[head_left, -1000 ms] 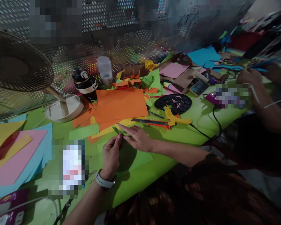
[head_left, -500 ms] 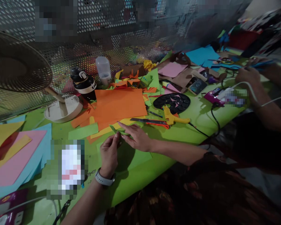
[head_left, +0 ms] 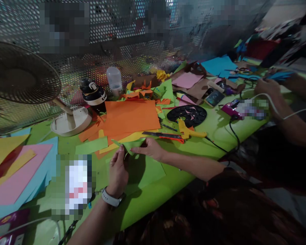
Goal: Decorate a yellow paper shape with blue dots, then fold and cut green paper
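My left hand (head_left: 118,172), with a grey watch on its wrist, and my right hand (head_left: 150,149) both pinch a small green paper piece (head_left: 130,144), held just above the green table (head_left: 199,146). Under the hands lies a larger green sheet (head_left: 149,172). A big orange sheet (head_left: 130,115) lies just beyond, with green and yellow strips beside it. Black-and-orange scissors (head_left: 164,136) and a yellow glue gun (head_left: 190,131) rest to the right of my right hand.
A desk fan (head_left: 22,81) stands at the left, with a dark bottle (head_left: 93,95) and a clear cup (head_left: 114,80) behind the orange sheet. Pink, blue and yellow sheets (head_left: 17,170) lie at the left. Another person's hands (head_left: 267,86) work at the far right near a purple power strip (head_left: 232,109).
The green piece has come up off the table. My right hand, which lay flat on it, has closed on its edge, and my left hand has shifted slightly left.
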Motion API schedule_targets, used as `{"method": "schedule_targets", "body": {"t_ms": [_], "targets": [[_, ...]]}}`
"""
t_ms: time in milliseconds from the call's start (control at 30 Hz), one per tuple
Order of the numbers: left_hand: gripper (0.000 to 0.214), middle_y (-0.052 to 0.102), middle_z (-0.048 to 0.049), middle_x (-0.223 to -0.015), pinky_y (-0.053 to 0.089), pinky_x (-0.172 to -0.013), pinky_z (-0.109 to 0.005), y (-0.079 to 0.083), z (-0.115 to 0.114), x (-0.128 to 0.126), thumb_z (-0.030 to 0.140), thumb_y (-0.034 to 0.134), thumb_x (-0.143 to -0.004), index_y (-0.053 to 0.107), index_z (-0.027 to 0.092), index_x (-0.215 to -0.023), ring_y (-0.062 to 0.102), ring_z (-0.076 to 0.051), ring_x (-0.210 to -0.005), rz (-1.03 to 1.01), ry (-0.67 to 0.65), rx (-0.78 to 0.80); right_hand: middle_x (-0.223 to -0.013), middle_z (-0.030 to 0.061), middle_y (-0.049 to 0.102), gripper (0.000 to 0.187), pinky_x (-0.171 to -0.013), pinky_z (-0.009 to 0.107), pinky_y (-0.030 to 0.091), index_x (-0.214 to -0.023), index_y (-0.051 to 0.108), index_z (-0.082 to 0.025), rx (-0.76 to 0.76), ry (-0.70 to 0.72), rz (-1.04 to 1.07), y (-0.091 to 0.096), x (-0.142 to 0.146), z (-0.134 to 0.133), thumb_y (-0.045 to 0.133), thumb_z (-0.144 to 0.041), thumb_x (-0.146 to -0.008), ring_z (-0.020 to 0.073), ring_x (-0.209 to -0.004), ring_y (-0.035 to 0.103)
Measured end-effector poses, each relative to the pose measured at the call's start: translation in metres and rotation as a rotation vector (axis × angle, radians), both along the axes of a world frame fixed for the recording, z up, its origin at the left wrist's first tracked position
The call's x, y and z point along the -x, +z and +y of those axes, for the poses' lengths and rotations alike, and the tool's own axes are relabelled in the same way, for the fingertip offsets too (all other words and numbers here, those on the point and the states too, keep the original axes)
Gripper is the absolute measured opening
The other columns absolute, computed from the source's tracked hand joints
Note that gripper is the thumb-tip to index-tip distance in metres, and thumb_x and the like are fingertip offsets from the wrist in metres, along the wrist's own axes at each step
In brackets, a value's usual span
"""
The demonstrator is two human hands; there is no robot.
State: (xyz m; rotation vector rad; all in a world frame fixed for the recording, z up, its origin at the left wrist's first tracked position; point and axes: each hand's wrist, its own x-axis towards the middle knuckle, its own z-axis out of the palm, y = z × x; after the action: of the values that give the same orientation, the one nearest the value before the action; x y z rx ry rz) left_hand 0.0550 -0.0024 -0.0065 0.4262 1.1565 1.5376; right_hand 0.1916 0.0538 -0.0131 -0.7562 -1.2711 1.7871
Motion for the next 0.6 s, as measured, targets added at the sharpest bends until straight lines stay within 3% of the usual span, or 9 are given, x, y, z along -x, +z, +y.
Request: {"method": "schedule_targets", "body": {"t_ms": [133, 267, 500, 600], "targets": [[0.016, 0.074, 0.0029, -0.089, 0.051, -0.07, -0.021, -0.0013, -0.0009, 0.0005, 0.035, 0.079, -0.074, 0.074, 0.024, -0.084, 0.068, -0.012, -0.081, 0.004, 0.004, 0.036, -0.064, 0.0011, 0.068, 0.037, -0.052, 0.023, 0.048, -0.077, 0.071, -0.012, -0.006, -0.042, -0.065, -0.0047, -0.0024, 0.0009, 0.08, -0.047, -0.068, 0.0097, -0.052, 0.058], [0.019, 0.07, 0.0045, -0.077, 0.05, -0.064, -0.02, -0.003, -0.0006, 0.0022, 0.036, 0.081, -0.071, 0.071, 0.022, -0.078, 0.064, -0.01, -0.071, 0.046, 0.034, 0.009, -0.058, 0.0002, 0.065, 0.036, -0.051, 0.023, 0.046, -0.071, 0.069, -0.012, -0.015, -0.054, -0.097, -0.003, -0.0057, 0.0016, 0.079, -0.047, -0.07, 0.0101, -0.05, 0.057], [0.026, 0.067, 0.0044, -0.07, 0.05, -0.066, -0.022, -0.0031, -0.0019, 0.006, 0.032, 0.085, -0.065, 0.066, 0.018, -0.076, 0.063, -0.01, -0.064, 0.281, -0.14, -0.062, -0.053, -0.0027, 0.061, 0.035, -0.046, 0.021, 0.042, -0.067, 0.067, -0.013, 0.085, -0.048, -0.084, 0.0032, -0.008, 0.0034, 0.084, -0.043, -0.064, 0.0084, -0.046, 0.053], [0.028, 0.065, 0.0043, -0.068, 0.049, -0.064, -0.022, -0.005, -0.0013, 0.0072, 0.035, 0.084, -0.066, 0.064, 0.018, -0.075, 0.063, -0.011, -0.063, 0.355, -0.138, -0.077, -0.052, -0.0033, 0.06, 0.035, -0.045, 0.02, 0.041, -0.068, 0.066, -0.013, 0.083, -0.031, -0.069, 0.0027, -0.0075, 0.0043, 0.084, -0.043, -0.064, 0.0076, -0.045, 0.052]]}}
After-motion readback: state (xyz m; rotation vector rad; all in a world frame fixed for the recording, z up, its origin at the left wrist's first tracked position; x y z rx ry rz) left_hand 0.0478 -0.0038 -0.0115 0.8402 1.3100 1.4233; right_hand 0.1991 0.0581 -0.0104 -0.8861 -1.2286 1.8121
